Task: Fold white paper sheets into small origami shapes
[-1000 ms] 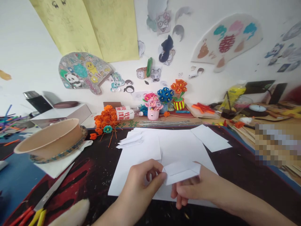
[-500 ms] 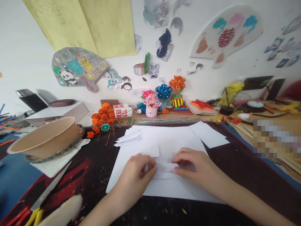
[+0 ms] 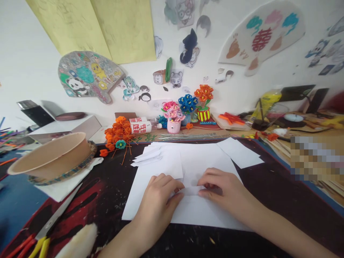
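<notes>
A small folded strip of white paper [image 3: 191,190] lies between my hands, over larger white sheets [image 3: 150,200]. My left hand [image 3: 162,197] pinches its left end between thumb and fingers. At the right end, my right hand [image 3: 221,186] grips the same strip with thumb and curled fingers. Behind my left hand sits a stack of folded white paper pieces [image 3: 147,156] on a smaller sheet. Another loose white sheet [image 3: 240,152] rests at the far right of the pile.
Scissors [image 3: 57,211] with red and yellow handles lie at the lower left, near a tan bowl [image 3: 51,156]. Orange craft flowers [image 3: 117,132] and a pink flower pot [image 3: 173,125] stand behind the paper. Wooden sticks [image 3: 282,154] lie at the right.
My left hand has shifted slightly right, closer to my right hand. The strip between them now looks narrower front to back. The whole view has moved a little.
</notes>
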`<state>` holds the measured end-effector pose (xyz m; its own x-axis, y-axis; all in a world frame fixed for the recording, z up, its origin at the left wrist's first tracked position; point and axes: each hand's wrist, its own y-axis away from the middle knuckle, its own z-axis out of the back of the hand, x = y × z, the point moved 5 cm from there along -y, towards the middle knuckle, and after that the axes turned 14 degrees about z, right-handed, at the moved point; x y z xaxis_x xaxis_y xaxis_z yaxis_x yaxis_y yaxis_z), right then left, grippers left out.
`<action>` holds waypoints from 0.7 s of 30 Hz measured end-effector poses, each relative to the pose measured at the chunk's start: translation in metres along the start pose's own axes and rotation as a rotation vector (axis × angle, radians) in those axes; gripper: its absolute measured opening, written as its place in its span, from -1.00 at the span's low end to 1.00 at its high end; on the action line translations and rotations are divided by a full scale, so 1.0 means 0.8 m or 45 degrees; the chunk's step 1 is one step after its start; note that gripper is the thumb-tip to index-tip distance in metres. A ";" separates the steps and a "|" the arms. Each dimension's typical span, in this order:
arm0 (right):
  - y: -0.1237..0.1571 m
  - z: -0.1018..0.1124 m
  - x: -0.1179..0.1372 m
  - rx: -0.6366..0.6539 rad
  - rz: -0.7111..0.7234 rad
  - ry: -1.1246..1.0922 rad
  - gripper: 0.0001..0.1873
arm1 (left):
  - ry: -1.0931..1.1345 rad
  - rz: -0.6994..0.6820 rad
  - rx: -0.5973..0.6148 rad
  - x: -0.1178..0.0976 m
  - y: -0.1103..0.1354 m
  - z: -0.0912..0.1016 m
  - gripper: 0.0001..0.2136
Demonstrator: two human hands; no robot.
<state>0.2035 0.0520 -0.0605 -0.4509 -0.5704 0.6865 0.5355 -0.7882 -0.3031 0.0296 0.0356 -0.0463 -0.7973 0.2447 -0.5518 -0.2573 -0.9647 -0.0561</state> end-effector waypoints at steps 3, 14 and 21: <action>-0.001 0.002 0.000 0.042 0.074 0.013 -0.84 | -0.056 -0.009 -0.017 0.001 -0.002 0.000 -0.87; -0.001 -0.008 0.005 0.070 0.031 0.053 -0.82 | -0.043 0.022 -0.004 0.000 -0.006 0.003 -0.85; -0.009 -0.020 0.004 0.000 -0.068 0.070 -0.88 | -0.055 0.019 0.025 -0.005 -0.009 -0.004 -0.91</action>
<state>0.1864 0.0522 -0.0668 -0.5174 -0.5392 0.6645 0.5098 -0.8179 -0.2668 0.0360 0.0412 -0.0463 -0.8236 0.2350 -0.5162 -0.2557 -0.9662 -0.0319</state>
